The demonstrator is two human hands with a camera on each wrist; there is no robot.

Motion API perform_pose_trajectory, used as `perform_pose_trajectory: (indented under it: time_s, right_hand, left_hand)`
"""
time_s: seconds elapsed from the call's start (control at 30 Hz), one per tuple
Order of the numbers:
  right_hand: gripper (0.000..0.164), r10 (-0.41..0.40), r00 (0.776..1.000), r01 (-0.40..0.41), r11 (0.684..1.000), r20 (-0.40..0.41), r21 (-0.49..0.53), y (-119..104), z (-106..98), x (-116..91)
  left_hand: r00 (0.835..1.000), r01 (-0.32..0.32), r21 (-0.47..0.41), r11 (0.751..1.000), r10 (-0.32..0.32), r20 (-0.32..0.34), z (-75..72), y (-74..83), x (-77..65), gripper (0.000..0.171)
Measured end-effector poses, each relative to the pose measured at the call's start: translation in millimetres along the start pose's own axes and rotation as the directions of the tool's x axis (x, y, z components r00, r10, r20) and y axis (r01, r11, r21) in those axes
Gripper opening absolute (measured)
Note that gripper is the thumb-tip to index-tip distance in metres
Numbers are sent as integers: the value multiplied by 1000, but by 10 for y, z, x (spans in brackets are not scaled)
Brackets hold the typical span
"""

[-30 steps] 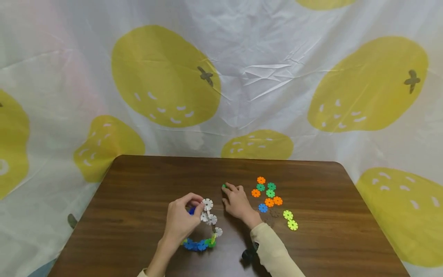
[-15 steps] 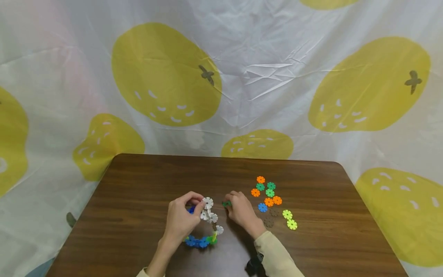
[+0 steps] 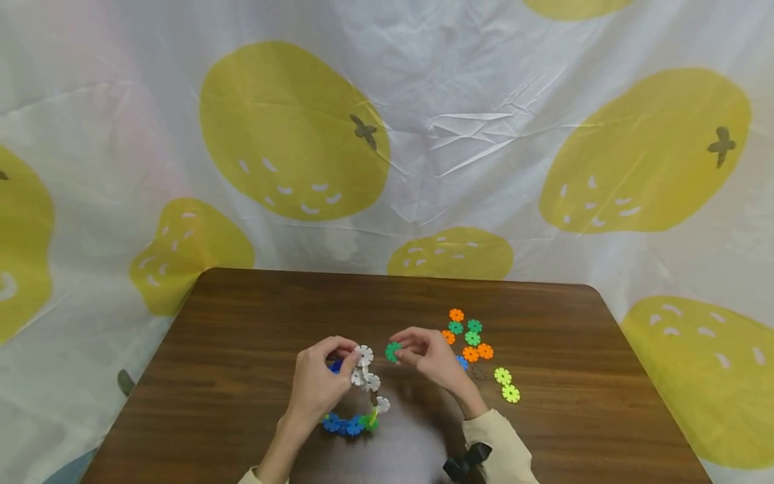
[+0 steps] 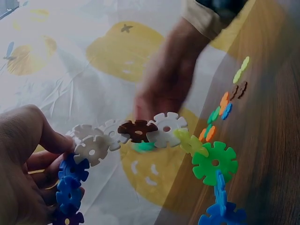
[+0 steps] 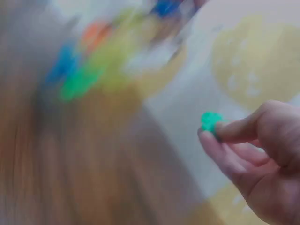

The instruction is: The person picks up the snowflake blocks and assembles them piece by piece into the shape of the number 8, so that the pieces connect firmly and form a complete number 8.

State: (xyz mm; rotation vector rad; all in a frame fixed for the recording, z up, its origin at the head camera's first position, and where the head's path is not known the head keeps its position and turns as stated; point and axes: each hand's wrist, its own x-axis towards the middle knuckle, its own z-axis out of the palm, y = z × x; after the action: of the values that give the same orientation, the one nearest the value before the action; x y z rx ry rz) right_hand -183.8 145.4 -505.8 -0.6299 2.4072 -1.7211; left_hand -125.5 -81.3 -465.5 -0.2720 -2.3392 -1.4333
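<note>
My left hand pinches a chain of interlocking plastic snowflake discs by its white end. The chain curves round in a loop through white, brown, yellow, green and blue pieces. Between thumb and fingers of my right hand is a single green notched disc, held just to the right of the white discs. In the right wrist view the same green disc shows at the fingertips, while the chain there is blurred.
Loose discs lie on the brown table to the right: several orange and green ones, a blue one, brown and two yellow ones. A fruit-patterned cloth hangs behind the table.
My right hand has picked the green disc up from the table and brought it nearer, turning it face-on beside the chain. The left hand has stayed nearly still.
</note>
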Motion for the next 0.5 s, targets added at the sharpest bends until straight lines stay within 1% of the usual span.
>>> perform_pose_trajectory:
  time_s: [0.07, 0.13, 0.2, 0.3, 0.37, 0.5]
  right_hand:
    - [20, -40, 999, 40, 991, -5, 129, -143, -19, -19]
    - [18, -82, 997, 83, 978, -12, 190, -264, -21, -35]
    - [17, -121, 992, 124, 973, -24, 194, -364, -14, -48]
    - [15, -177, 983, 182, 968, -44, 171, -456, 7, -61]
    - [14, -208, 976, 215, 965, -55, 149, -482, 20, -65]
    - [13, -241, 969, 247, 961, -62, 126, -509, 35, -67]
  left_hand:
    - [1000, 0, 3, 1000, 0, 10, 1, 7, 3, 4]
    - [1000, 5, 5, 1000, -5, 22, 3, 14, 6, 4]
    - [999, 12, 6, 1000, -12, 33, 6, 24, 8, 5]
    - [999, 14, 7, 1000, -15, 49, 10, 42, 8, 6]
    - [998, 18, 4, 1000, -18, 59, 12, 59, 6, 7]
    - [997, 27, 5, 1000, -27, 74, 10, 77, -1, 8]
